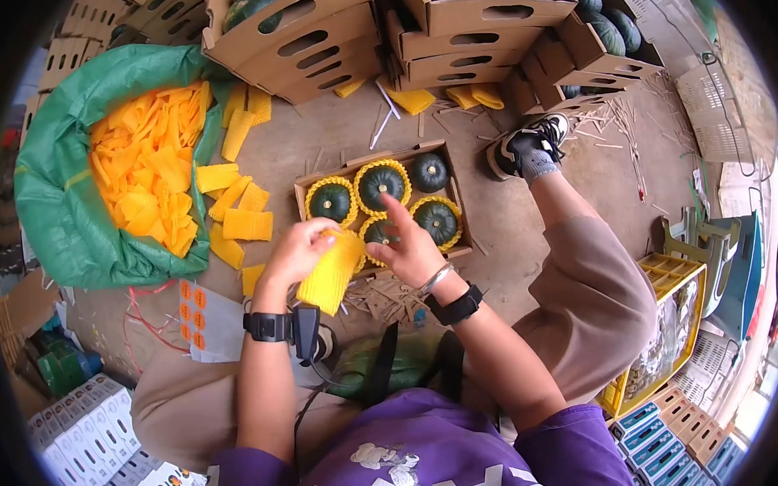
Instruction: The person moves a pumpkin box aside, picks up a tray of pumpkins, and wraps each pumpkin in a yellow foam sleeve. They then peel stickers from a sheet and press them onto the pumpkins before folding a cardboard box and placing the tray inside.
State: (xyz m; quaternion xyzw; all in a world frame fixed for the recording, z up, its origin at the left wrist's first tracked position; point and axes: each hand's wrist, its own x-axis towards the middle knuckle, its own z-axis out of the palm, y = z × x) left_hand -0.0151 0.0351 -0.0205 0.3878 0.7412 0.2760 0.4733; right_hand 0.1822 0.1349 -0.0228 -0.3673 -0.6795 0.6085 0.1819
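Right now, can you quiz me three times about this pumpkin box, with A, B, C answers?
1. Where is the green bag? A) left of the box B) inside the box C) on the shoe
2. What colour is the foam net in the left hand? A) blue B) white C) yellow
3. How is the box's top-right squash? A) netted B) bare C) cut open

Answers: A, the bag lies on the floor to the box's left; C, the net shows bright yellow; B, no net wraps that squash.
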